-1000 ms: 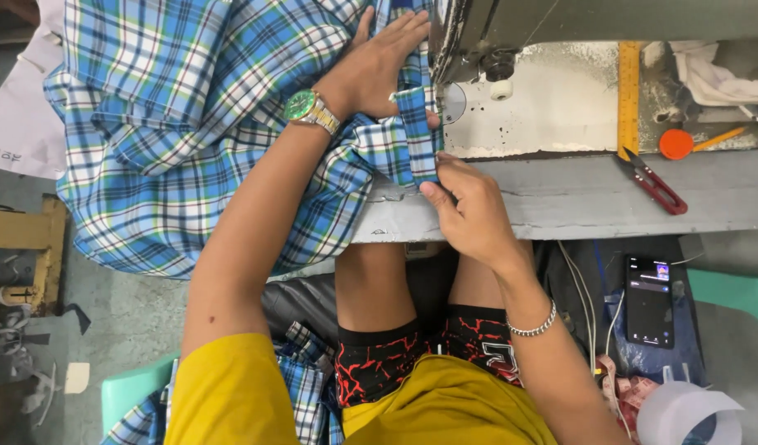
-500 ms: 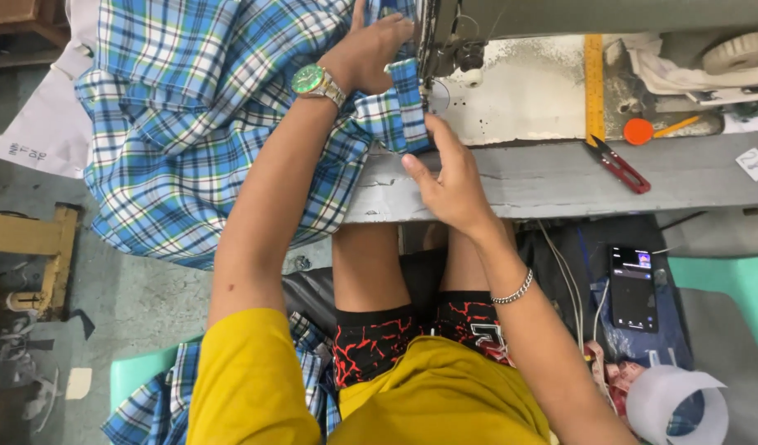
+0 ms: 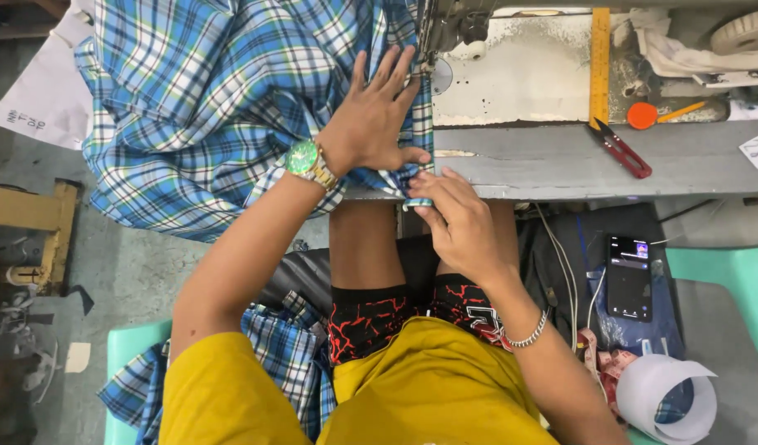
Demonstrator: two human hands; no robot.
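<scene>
Yellow cloth of the shirt (image 3: 412, 387) fills the nearest edge of my view, with black shorts patterned in red (image 3: 395, 309) just beyond it. To the right, low down, I see a white roll of paper tape (image 3: 666, 394) standing open like a cup; what sits inside it I cannot tell. Beside it a dark smartphone with a lit screen (image 3: 628, 276) lies on a dark blue bag (image 3: 577, 264), with thin cables trailing past.

Moving up, my right hand (image 3: 457, 222) is closed in a pinch on the folded edge of the blue and white plaid fabric (image 3: 222, 99), right at the front lip of the grey wooden table (image 3: 577, 165). A silver chain bracelet (image 3: 527, 334) circles that wrist. My left hand (image 3: 375, 119) lies flat on the same fabric with fingers spread, pressing it down rather than gripping, and wears a green-faced gold wristwatch (image 3: 306, 161). The two hands nearly touch at the fabric's hem.

The plaid fabric spreads leftward off the table and hangs over the grey floor. Farther on, the sewing machine head (image 3: 449, 25) stands just past the left fingertips. On the right lie red-handled thread snips (image 3: 618, 148), a yellow ruler (image 3: 600, 62) and an orange round marker (image 3: 643, 115).
</scene>
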